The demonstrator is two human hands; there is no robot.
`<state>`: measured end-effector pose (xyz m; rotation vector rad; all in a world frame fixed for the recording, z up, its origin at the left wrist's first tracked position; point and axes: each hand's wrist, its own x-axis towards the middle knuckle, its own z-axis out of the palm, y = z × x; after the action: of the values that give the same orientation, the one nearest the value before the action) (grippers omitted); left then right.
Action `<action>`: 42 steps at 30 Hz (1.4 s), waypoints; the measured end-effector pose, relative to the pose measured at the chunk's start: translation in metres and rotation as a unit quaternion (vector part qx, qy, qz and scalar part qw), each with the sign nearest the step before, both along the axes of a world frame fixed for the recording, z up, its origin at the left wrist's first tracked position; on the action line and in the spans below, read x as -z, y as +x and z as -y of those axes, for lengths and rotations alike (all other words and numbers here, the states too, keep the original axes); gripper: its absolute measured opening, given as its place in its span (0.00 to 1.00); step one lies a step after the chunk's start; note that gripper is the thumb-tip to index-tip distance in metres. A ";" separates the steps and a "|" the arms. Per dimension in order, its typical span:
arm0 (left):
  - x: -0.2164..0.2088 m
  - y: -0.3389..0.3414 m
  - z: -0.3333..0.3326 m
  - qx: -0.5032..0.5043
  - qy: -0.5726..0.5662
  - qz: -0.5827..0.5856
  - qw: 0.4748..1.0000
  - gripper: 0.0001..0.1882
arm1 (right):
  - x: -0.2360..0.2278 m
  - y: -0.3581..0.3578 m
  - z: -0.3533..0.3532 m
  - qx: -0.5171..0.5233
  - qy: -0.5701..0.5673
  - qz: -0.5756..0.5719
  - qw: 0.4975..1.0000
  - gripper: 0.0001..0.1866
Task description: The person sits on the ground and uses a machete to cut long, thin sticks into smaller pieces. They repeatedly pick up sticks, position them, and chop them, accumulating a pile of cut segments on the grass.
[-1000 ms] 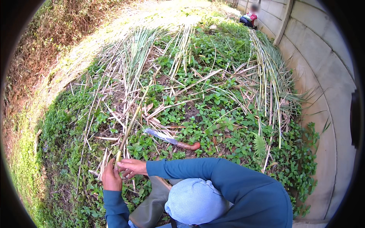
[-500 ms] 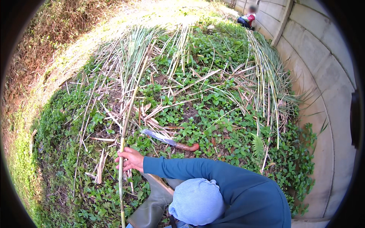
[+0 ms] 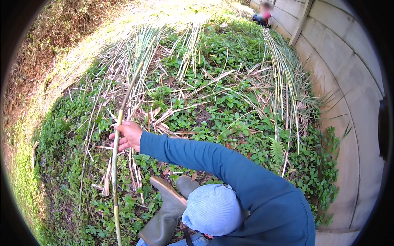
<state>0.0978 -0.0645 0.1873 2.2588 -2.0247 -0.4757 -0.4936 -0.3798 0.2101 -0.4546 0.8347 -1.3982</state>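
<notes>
Neither my left hand nor my right hand shows in the picture. Close in front of me a person in a light blue cap [image 3: 212, 213] bends low, in jeans and green rubber boots [image 3: 164, 211]. This person's hand [image 3: 128, 137], at the end of a dark teal sleeve [image 3: 197, 153], grips a long pale stalk [image 3: 115, 176]. Slanting, the stalk runs from a brownish upper part down to the lower edge, where its end is out of sight. Beyond it lies a heap of cut leafy stalks [image 3: 143, 41]. The person's other hand is hidden.
Low green plants [image 3: 230, 102] and dry strips cover the ground. Against the concrete wall [image 3: 340, 69] on the right lies another bundle of stalks [image 3: 283, 78]. A second person [image 3: 262, 16] sits far back by the wall. Dry brush [image 3: 53, 49] borders the left.
The person's hand has moved left and away from me with the stalk, which swung left. The knife with a wooden handle, lying on the plants before, is out of sight; the sleeve crosses that place.
</notes>
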 end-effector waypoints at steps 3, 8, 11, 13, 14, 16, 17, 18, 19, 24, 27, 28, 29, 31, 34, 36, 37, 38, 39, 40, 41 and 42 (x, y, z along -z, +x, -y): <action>-0.001 0.017 0.019 -0.018 0.010 0.048 0.999 0.29 | -0.041 -0.032 0.021 -0.014 -0.109 -0.033 0.993 0.15; 0.000 0.023 0.104 -0.030 -0.011 0.129 0.991 0.25 | -0.045 -0.043 0.009 0.038 -0.121 -0.253 0.959 0.23; -0.040 -0.077 0.174 0.018 -0.040 0.152 0.987 0.22 | -0.003 -0.036 -0.017 -0.085 -0.051 -0.261 0.960 0.19; -0.010 -0.078 0.226 0.097 -0.158 -0.029 0.982 0.16 | 0.030 -0.045 -0.048 -0.143 -0.007 -0.271 0.952 0.15; -0.031 -0.126 0.227 0.109 -0.146 0.014 0.983 0.16 | 0.044 -0.055 -0.067 -0.159 0.010 -0.294 0.942 0.13; -0.021 -0.152 0.246 0.129 -0.137 0.059 0.980 0.15 | 0.067 -0.080 -0.100 -0.200 0.019 -0.284 0.938 0.13; -0.009 -0.140 0.256 0.163 -0.099 0.039 0.981 0.17 | 0.067 -0.086 -0.111 -0.207 0.029 -0.287 0.935 0.14; 0.018 -0.113 0.266 0.199 -0.113 0.067 0.971 0.19 | 0.063 -0.094 -0.120 -0.212 0.040 -0.293 0.931 0.16; 0.026 -0.120 0.265 0.169 -0.104 0.011 0.980 0.19 | 0.065 -0.108 -0.132 -0.183 0.055 -0.310 0.931 0.16; 0.036 -0.125 0.241 0.086 -0.043 -0.141 0.985 0.22 | 0.053 -0.154 -0.169 -0.086 0.091 -0.330 0.936 0.15; 0.058 -0.122 0.215 0.079 0.014 -0.224 0.971 0.25 | 0.050 -0.148 -0.177 -0.071 0.101 -0.333 0.935 0.13; 0.060 -0.128 0.210 0.087 0.033 -0.250 0.964 0.25 | 0.050 -0.141 -0.178 -0.084 0.101 -0.335 0.933 0.13; 0.057 -0.136 0.204 0.091 0.028 -0.257 0.962 0.25 | 0.048 -0.131 -0.177 -0.098 0.097 -0.334 0.932 0.13; 0.053 -0.149 0.199 0.100 0.021 -0.274 0.956 0.24 | 0.050 -0.106 -0.169 -0.135 0.071 -0.330 0.931 0.13; 0.027 -0.187 0.208 0.108 0.007 -0.340 0.934 0.22 | 0.052 -0.059 -0.147 -0.226 0.037 -0.306 0.924 0.15; -0.005 -0.227 0.226 0.148 -0.034 -0.343 0.927 0.20 | 0.050 -0.026 -0.132 -0.274 0.011 -0.300 0.914 0.16; -0.021 -0.247 0.239 0.165 -0.027 -0.378 0.911 0.17 | 0.047 -0.010 -0.126 -0.294 0.001 -0.300 0.908 0.17; -0.034 -0.267 0.254 0.178 -0.030 -0.405 0.896 0.15 | 0.041 0.004 -0.121 -0.309 -0.010 -0.300 0.902 0.17; -0.046 -0.290 0.271 0.192 0.002 -0.428 0.883 0.13 | 0.042 0.012 -0.116 -0.319 -0.018 -0.294 0.901 0.17; -0.065 -0.318 0.282 0.210 0.032 -0.396 0.893 0.11 | 0.045 0.014 -0.113 -0.323 -0.021 -0.289 0.901 0.17; -0.073 -0.335 0.291 0.219 0.030 -0.419 0.881 0.10 | 0.045 0.020 -0.110 -0.332 -0.015 -0.273 0.903 0.16; -0.072 -0.351 0.296 0.192 0.035 -0.446 0.874 0.10 | 0.046 0.021 -0.109 -0.338 -0.008 -0.257 0.905 0.16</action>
<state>-0.2536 -0.3609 0.2594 1.2077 -1.8745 -1.3278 -0.4725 -0.2712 0.1639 -1.0442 0.9576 -0.6357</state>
